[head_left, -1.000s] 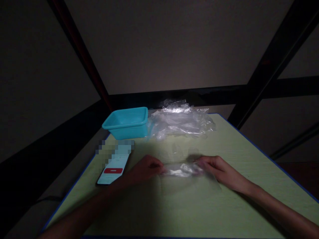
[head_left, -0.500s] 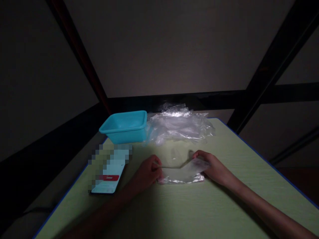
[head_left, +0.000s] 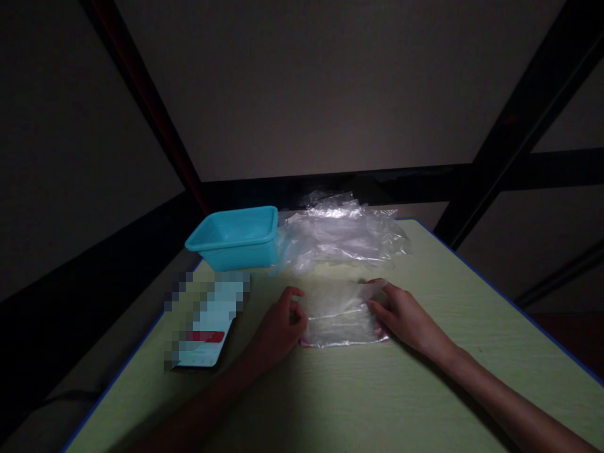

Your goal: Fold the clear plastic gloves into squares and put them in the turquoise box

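Observation:
A clear plastic bag (head_left: 337,324) lies flat on the table between my two hands, with a shiny crease across it and a thin reddish lower edge. My left hand (head_left: 282,322) is at the bag's left edge, its fingers curved and apart, the thumb side close to the plastic. On the other side, my right hand (head_left: 401,311) grips the upper right corner between thumb and fingers, and that corner is lifted a little. The tips of the right fingers are partly hidden by the film.
A pile of crumpled clear plastic bags (head_left: 340,236) lies at the back of the pale table (head_left: 358,402). Left of it stands a turquoise basin (head_left: 240,255). A phone (head_left: 207,349) with a lit, partly blurred screen lies by my left forearm. A wall rises behind.
The bag's raised upper edge, earlier drawn between both hands, has spread out flatter and farther from me. My left fingers have parted from their pinch; the right hand keeps its grip.

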A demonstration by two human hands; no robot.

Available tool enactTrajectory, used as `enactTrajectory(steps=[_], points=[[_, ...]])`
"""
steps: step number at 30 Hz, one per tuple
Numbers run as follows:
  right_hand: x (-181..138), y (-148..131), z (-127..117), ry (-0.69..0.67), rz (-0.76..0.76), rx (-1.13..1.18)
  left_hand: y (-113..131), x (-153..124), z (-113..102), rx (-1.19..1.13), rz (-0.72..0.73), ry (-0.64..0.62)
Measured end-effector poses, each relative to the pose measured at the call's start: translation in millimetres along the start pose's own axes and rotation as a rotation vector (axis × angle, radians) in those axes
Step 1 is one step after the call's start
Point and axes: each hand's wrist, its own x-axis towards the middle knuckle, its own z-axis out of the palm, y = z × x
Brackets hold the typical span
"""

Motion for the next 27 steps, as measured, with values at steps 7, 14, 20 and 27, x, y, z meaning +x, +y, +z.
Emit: enactTrajectory(steps=[7,14,20,27], points=[[0.0,-2.4,1.1,0.032,0.03,-0.065,-0.5,0.8,2.5,-0.013,-0.031,0.009],[-1.0,-3.1,0.2,0.035,0.025,-0.03,-1.0,-1.2,3.6,0.0,-0.032,0.036],[-4.5,-1.3,-2.7,0.027,0.082,0.135,-2.2,-3.1,6.2,-0.006,-0.008,0.077],[-9.9,4.5,-6.5,-0.005,0.1,0.22,0.5,-7.6,3.7,-0.005,-0.022,0.057]])
